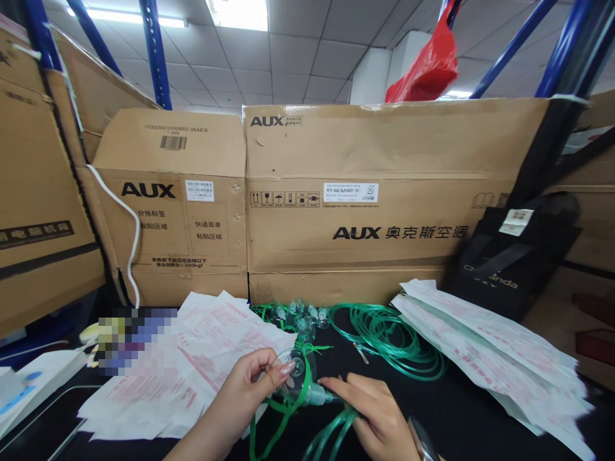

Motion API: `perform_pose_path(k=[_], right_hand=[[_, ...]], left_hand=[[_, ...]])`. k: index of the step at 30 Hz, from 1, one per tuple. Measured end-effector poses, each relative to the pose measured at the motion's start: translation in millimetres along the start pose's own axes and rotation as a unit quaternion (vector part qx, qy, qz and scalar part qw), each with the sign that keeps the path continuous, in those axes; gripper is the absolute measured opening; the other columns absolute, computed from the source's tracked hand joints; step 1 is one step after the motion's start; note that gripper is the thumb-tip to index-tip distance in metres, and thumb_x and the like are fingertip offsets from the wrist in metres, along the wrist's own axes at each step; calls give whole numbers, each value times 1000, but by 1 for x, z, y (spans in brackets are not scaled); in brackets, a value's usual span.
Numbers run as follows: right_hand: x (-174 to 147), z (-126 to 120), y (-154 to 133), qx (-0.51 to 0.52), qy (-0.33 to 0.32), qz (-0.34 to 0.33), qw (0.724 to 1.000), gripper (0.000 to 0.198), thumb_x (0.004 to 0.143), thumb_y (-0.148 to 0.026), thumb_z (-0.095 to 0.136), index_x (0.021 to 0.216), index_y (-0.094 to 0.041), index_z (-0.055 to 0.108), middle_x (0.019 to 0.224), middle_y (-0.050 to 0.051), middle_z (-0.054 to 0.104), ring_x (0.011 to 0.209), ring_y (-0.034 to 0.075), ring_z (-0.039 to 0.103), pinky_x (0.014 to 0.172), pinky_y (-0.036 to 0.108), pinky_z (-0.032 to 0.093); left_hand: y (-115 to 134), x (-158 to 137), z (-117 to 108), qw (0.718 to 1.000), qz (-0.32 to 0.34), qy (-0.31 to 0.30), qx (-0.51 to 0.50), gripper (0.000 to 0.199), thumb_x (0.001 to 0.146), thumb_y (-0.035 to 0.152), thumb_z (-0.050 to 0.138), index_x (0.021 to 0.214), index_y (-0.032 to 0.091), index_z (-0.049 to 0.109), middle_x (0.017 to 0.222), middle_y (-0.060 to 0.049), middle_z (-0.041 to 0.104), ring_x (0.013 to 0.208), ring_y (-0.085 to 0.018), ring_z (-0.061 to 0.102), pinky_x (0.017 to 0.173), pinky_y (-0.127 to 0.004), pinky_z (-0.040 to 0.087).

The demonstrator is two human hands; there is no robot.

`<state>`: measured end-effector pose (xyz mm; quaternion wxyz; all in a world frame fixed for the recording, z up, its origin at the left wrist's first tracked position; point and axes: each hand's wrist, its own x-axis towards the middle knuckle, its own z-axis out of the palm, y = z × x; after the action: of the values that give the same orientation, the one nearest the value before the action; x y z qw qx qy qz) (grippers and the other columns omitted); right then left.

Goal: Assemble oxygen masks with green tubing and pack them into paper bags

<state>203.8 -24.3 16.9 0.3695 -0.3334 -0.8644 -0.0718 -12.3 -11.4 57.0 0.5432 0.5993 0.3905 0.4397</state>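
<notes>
My left hand (252, 387) pinches a clear oxygen mask (307, 368) between thumb and fingers, low in the middle of the head view. A green elastic strap (283, 430) hangs from the mask down toward the front. The pale green connector (316, 395) at the mask's lower end points toward my right hand (377, 410). That hand is closed around green tubing (331, 435), whose loops droop below it, and its index finger reaches to the connector. Whether the tube end is seated in the connector, I cannot tell.
Behind my hands lie several small clear masks (303, 326) and a coil of green tubing (389, 339). Printed white paper pouches (206, 352) lie left, with another stack (494, 358) right. A black bag (509, 269) leans against the cardboard wall (403, 153) at the back.
</notes>
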Motion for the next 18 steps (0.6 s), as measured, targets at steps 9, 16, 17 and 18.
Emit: perform_pose_path(k=[9, 16, 17, 18], right_hand=[[-1, 4, 3, 31, -17, 29, 999, 41, 76, -7, 31, 106, -19, 55, 62, 3, 57, 57, 13, 54, 52, 23, 40], [0, 2, 10, 54, 5, 62, 997, 37, 77, -10, 33, 104, -21, 57, 70, 4, 62, 63, 14, 57, 56, 23, 43], [0, 2, 10, 54, 7, 63, 997, 38, 76, -10, 34, 104, -20, 57, 71, 4, 63, 63, 14, 57, 56, 23, 44], [0, 2, 10, 53, 10, 63, 997, 38, 76, -9, 34, 103, -20, 57, 72, 4, 63, 64, 14, 58, 57, 23, 44]], left_hand=[[-7, 4, -3, 999, 16, 2, 33, 31, 71, 39, 55, 56, 19, 37, 55, 6, 35, 57, -11, 32, 54, -22, 26], [-11, 4, -3, 1000, -1, -31, -7, 23, 67, 36, 62, 65, 15, 51, 60, 4, 45, 62, -12, 39, 59, -23, 29], [-11, 4, -3, 999, -4, -30, -15, 23, 66, 36, 63, 65, 15, 53, 60, 4, 46, 62, -12, 39, 59, -23, 29], [-11, 4, -3, 999, -8, -27, -23, 24, 65, 36, 64, 66, 15, 54, 59, 3, 46, 61, -12, 39, 59, -23, 29]])
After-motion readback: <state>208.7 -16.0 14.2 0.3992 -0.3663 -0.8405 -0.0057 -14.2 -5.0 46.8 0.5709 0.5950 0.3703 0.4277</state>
